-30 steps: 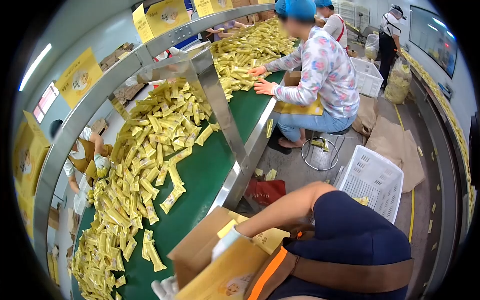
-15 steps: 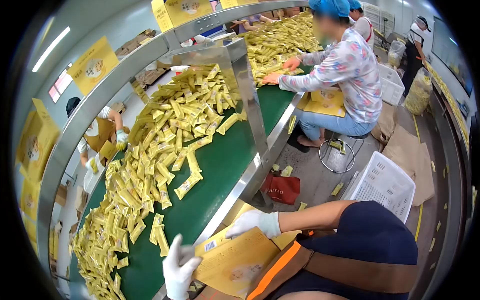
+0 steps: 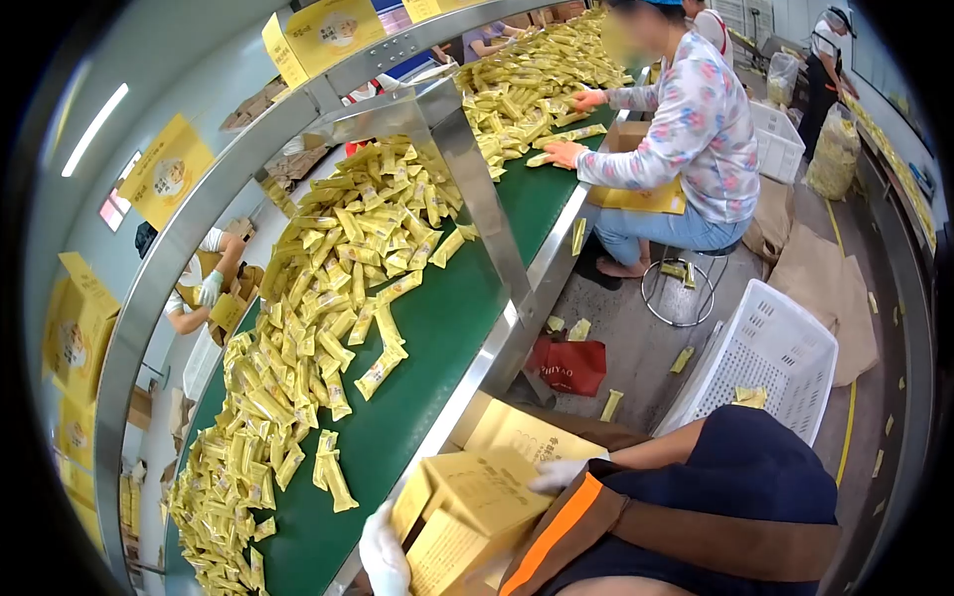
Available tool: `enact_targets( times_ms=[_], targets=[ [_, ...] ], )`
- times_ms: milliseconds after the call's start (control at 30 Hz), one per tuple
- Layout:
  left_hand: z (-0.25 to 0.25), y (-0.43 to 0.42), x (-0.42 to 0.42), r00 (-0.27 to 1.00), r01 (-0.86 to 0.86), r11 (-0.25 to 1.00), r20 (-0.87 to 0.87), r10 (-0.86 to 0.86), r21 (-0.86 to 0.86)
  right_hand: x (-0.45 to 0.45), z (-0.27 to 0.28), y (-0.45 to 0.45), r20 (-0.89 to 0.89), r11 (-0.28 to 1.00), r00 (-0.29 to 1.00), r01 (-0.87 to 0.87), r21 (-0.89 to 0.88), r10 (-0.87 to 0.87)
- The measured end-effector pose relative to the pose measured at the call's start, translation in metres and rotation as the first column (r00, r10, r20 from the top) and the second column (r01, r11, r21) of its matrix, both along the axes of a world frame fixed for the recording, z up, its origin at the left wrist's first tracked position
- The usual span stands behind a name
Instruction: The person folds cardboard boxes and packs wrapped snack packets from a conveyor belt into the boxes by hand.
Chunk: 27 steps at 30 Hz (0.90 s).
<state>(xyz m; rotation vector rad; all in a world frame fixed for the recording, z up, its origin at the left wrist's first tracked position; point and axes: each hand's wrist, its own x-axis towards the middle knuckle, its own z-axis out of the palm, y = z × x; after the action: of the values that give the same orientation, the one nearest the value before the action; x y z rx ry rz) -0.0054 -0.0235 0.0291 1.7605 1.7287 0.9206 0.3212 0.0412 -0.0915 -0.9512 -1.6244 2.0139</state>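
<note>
A yellow cardboard box [image 3: 487,492], squared up with its flaps standing out, is held in front of my lap beside the belt edge. My left hand [image 3: 383,551], in a white glove, grips its left side, fingers partly hidden. My right hand [image 3: 556,477], also gloved, holds the box's right side, partly covered by the brown apron [image 3: 561,536]. Just behind the box lies more yellow printed cardboard [image 3: 527,434]. To the left, a heap of yellow wrapped sticks [image 3: 328,288] covers much of the green belt [image 3: 417,368].
A metal frame [image 3: 477,189] arches over the belt. At the right stands a white basket [image 3: 760,358], with a red bag [image 3: 568,366] on the floor nearby. A co-worker [image 3: 686,129] sits at the belt; another person [image 3: 204,283] works across it.
The flat box has been opened into a squared shape. My left hand has come from beside it onto its left side. My right hand has moved right and lower. A wrapped stick now lies in the basket.
</note>
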Motion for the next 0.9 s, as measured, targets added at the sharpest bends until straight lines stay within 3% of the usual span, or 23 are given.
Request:
enact_targets(
  times_ms=[33, 67, 133, 200, 267, 300, 400, 433, 500, 533, 567, 600, 667, 700, 733, 800, 833, 867, 900],
  targets=[
    [0.002, -0.006, 0.006, 0.95, -0.212, 0.977, 0.234, 0.209, -0.012, -0.014, -0.001, 0.007, -0.131, 0.992, 0.989, 0.046, -0.116, -0.061],
    [0.002, -0.013, 0.018, 0.799, -0.412, 0.908, 0.45, 0.398, -0.071, -0.027, 0.001, 0.014, -0.249, 0.97, 0.96, 0.068, -0.235, -0.127],
    [-0.016, -0.021, 0.027, 0.688, -0.497, 0.862, 0.562, 0.46, -0.097, -0.03, 0.074, 0.033, -0.466, 0.989, 0.879, -0.034, 0.143, 0.098],
    [-0.045, -0.031, 0.031, 0.685, -0.49, 0.866, 0.569, 0.455, -0.103, -0.026, 0.127, 0.058, -0.294, 0.901, 0.882, -0.262, 0.346, 0.369],
    [-0.084, -0.042, 0.034, 0.734, -0.434, 0.893, 0.527, 0.429, -0.122, -0.033, 0.165, 0.082, 0.236, 0.578, 0.823, -0.538, 0.613, 0.516],
    [-0.105, -0.049, 0.035, 0.769, -0.403, 0.906, 0.489, 0.411, -0.128, -0.047, 0.157, 0.091, 0.357, 0.429, 0.744, -0.635, 0.643, 0.565],
    [-0.167, -0.069, 0.035, 0.898, -0.337, 0.936, 0.265, 0.352, -0.1, -0.074, 0.146, 0.069, 0.706, 0.019, 0.413, -0.87, 0.494, 0.576],
    [-0.179, -0.073, 0.032, 0.933, -0.34, 0.94, 0.12, 0.34, -0.023, -0.082, 0.135, 0.05, 0.818, -0.081, 0.298, -0.92, 0.384, 0.493],
    [-0.14, -0.055, 0.027, 0.866, -0.406, 0.838, -0.139, 0.48, 0.363, -0.098, 0.118, 0.029, 0.826, -0.092, 0.278, -0.926, 0.366, 0.491],
    [-0.105, -0.044, 0.022, 0.816, -0.499, 0.765, -0.076, 0.573, 0.407, -0.106, 0.12, 0.023, 0.821, -0.078, 0.289, -0.925, 0.372, 0.493],
    [-0.067, -0.029, 0.024, 0.826, -0.513, 0.76, -0.01, 0.563, 0.399, -0.111, 0.125, 0.016, 0.811, -0.075, 0.319, -0.912, 0.404, 0.491],
    [-0.032, -0.014, 0.03, 0.907, -0.41, 0.85, 0.047, 0.419, 0.331, -0.115, 0.129, 0.011, 0.801, -0.067, 0.35, -0.899, 0.433, 0.485],
    [-0.011, 0.012, 0.045, 0.952, -0.009, 0.975, -0.298, 0.076, 0.221, -0.118, 0.135, 0.009, 0.772, -0.051, 0.348, -0.897, 0.44, 0.531],
    [-0.014, 0.016, 0.063, 0.798, 0.006, 0.994, -0.6, 0.059, 0.105, -0.111, 0.146, 0.019, 0.703, 0.061, 0.408, -0.885, 0.462, 0.583],
    [-0.035, 0.013, 0.065, 0.631, -0.014, 0.999, -0.775, 0.043, 0.044, -0.1, 0.152, 0.031, 0.634, 0.177, 0.473, -0.863, 0.473, 0.611],
    [-0.039, 0.007, 0.06, 0.654, -0.036, 0.999, -0.755, 0.053, 0.039, -0.087, 0.105, 0.057, 0.44, 0.41, 0.807, -0.583, 0.701, 0.394],
    [-0.033, 0.005, 0.06, 0.704, -0.03, 0.999, -0.709, 0.044, 0.033, -0.074, 0.085, 0.062, 0.484, 0.251, 0.866, -0.5, 0.829, 0.128],
    [-0.029, 0.004, 0.059, 0.662, -0.07, 0.997, -0.747, 0.054, 0.01, -0.062, 0.067, 0.062, 0.439, 0.052, 0.887, -0.436, 0.898, -0.14],
    [-0.027, 0.004, 0.059, 0.7, -0.051, 0.999, -0.714, 0.031, -0.007, -0.058, 0.049, 0.06, 0.443, 0.183, 0.887, -0.417, 0.89, -0.13]
  ],
)
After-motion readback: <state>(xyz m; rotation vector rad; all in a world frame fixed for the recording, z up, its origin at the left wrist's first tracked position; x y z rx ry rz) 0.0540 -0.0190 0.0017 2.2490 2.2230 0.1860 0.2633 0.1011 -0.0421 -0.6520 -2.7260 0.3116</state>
